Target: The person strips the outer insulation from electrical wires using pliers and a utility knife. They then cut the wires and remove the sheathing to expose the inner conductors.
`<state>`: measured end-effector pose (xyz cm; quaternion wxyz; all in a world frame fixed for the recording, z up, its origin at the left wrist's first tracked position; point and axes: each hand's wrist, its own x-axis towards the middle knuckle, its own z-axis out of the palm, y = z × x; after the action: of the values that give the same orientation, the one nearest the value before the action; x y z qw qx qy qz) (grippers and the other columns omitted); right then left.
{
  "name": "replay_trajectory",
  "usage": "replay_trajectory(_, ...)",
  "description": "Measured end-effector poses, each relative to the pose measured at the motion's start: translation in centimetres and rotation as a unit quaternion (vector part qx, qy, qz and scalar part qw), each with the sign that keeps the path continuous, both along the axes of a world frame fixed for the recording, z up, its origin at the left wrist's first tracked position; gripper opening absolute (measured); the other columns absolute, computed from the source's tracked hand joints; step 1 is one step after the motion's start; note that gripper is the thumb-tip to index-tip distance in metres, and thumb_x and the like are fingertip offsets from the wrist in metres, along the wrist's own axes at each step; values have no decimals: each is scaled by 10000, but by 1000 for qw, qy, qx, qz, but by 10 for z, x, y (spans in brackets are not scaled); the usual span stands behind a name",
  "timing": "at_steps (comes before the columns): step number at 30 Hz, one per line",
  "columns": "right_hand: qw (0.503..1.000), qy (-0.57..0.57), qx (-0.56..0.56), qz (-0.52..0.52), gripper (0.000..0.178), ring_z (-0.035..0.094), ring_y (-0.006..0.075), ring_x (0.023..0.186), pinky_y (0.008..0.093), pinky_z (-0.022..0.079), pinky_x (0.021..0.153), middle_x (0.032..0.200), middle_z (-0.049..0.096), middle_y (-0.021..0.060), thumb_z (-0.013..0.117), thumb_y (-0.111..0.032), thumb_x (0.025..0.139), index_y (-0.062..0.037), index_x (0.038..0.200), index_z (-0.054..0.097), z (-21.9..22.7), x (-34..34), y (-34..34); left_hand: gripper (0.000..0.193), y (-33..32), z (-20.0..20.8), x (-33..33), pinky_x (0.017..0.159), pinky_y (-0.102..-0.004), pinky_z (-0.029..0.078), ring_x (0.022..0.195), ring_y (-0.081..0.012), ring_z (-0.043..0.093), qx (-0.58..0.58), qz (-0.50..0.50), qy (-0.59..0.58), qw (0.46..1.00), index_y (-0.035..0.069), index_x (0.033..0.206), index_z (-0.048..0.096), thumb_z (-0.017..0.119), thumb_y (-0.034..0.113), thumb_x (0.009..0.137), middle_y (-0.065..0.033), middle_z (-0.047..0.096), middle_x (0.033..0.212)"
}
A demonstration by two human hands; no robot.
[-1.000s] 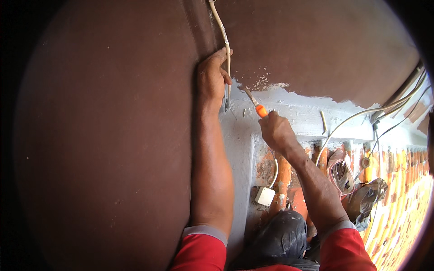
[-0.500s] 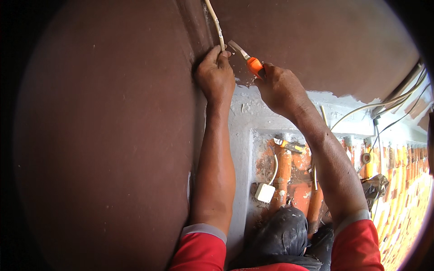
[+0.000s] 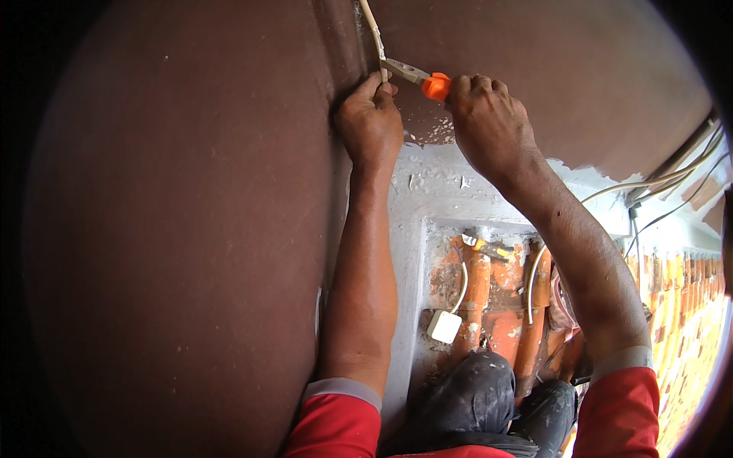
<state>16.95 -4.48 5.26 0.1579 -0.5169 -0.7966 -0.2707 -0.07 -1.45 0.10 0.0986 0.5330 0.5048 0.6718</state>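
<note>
A cream-coloured cable runs down in the corner between two brown walls, its sheath nicked and ragged just above my fingers. Its lower end is pinched between thumb and fingers of my left hand. My right hand is wrapped round the orange handles of a pair of pliers. The plier jaws reach leftward to the cable right above my left fingertips and appear to touch it. My palm hides most of the handles.
Cutters with yellow-and-black handles and a white square box with a short cable lie on orange roof tiles. A grey ledge runs below the brown wall. Loose cables hang at the right.
The pliers, pointing up-left and apart from the cable before, have turned flatter and now meet it. My right hand has moved slightly right and up; my left hand keeps its pinch.
</note>
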Motion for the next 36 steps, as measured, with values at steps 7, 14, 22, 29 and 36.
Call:
replay_trajectory(7, 997, -68, 43, -9, 296, 762, 273, 1033, 379, 681, 783, 1100, 743, 197, 772, -89, 942, 53, 1185, 682, 9, 4, 5, 254, 4, -3, -3, 856, -367, 614, 931, -244, 816, 7, -6, -4, 1000, -19, 1238, 807, 636, 10, 1052, -173, 832, 990)
replay_trajectory(14, 978, -180, 101, 38, 327, 747, 260, 1023, 429, 624, 874, 1060, 732, 171, 799, -103, 906, 42, 1185, 709, 30, 11, 7, 250, 0, 0, -5, 922, -326, 563, 948, -159, 748, -33, -27, -10, 999, -16, 1269, 792, 635, 58, 1088, -116, 829, 1012)
replay_trajectory(22, 997, 11, 13, 79, 292, 753, 305, 1114, 458, 643, 948, 1123, 742, 177, 732, -93, 1001, 52, 1246, 670, -4, 16, 21, 248, -3, 4, -1, 858, -362, 604, 939, -226, 798, -34, -21, -10, 999, -14, 1258, 798, 630, 34, 1083, -161, 829, 1024)
replay_trajectory(29, 995, -71, 63, 34, 268, 776, 278, 1052, 388, 678, 857, 1110, 743, 179, 739, -75, 992, 43, 1219, 658, 4, 17, 22, 255, -2, 1, -4, 927, -324, 557, 967, -153, 739, -42, -33, -19, 998, -19, 1278, 786, 631, 68, 1095, -104, 825, 1027)
replay_trajectory(36, 983, -155, 100, 21, 281, 762, 241, 961, 356, 655, 758, 1036, 739, 171, 804, -79, 903, 37, 1134, 695, 24, 9, 6, 247, -1, 1, -4, 912, -319, 566, 955, -157, 751, -26, -34, -21, 999, -31, 1259, 788, 627, 49, 1089, -126, 825, 1001)
